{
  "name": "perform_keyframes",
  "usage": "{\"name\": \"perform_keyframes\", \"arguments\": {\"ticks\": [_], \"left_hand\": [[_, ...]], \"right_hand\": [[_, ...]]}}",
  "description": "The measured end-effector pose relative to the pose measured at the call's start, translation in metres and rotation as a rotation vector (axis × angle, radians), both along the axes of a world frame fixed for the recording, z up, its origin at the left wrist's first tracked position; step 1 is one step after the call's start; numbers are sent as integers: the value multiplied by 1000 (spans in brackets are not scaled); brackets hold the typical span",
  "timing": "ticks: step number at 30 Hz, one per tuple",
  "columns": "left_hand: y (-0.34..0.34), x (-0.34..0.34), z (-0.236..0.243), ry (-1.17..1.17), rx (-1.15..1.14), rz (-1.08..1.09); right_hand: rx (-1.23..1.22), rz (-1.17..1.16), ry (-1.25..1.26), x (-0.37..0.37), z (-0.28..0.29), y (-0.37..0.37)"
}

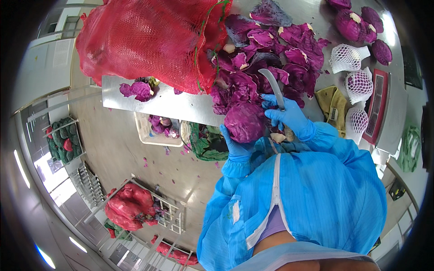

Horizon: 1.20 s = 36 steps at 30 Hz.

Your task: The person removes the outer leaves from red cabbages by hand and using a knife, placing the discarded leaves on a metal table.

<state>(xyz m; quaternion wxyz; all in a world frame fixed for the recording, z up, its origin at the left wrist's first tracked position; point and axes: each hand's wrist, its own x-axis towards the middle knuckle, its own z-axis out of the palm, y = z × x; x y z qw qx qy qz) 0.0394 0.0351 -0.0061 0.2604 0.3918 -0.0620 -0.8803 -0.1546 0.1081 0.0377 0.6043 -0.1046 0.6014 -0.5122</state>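
Note:
A round red cabbage [245, 122] rests in my left hand [237, 147], whose blue-gloved fingers cup it from below and the left. My right hand [291, 118], also blue-gloved, is closed on a knife [273, 85]. The knife's curved blade points up and away, beside the cabbage and apart from it. Just past the cabbage, a heap of loose purple cabbage leaves [296, 56] covers the metal table [120, 100]. A pale cut piece [277, 137] lies below my right hand, near the front of my blue coat.
A large red mesh sack [144, 43] fills the table's far left. Trimmed cabbages [350, 25] sit far right, near white foam net sleeves [359, 86], a brown cloth [333, 106] and a red-framed scale [376, 106]. Below the table edge stand a white crate [147, 135] and a green mesh bag [208, 153].

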Motion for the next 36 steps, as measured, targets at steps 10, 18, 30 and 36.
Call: {"name": "perform_keyframes", "arguments": {"ticks": [10, 18, 30, 36], "left_hand": [[-4, 11, 7, -734, -748, 21], [-37, 12, 37, -919, -1305, -721], [-37, -36, 13, -749, -1276, -602], [-43, -45, 12, -800, -1342, -663]], "right_hand": [[-176, 145, -159, 28, -18, 9], [-25, 356, 119, -17, -30, -18], [-40, 332, 699, -24, 6, 23], [-61, 524, 981, 8, 5, 19]]}}
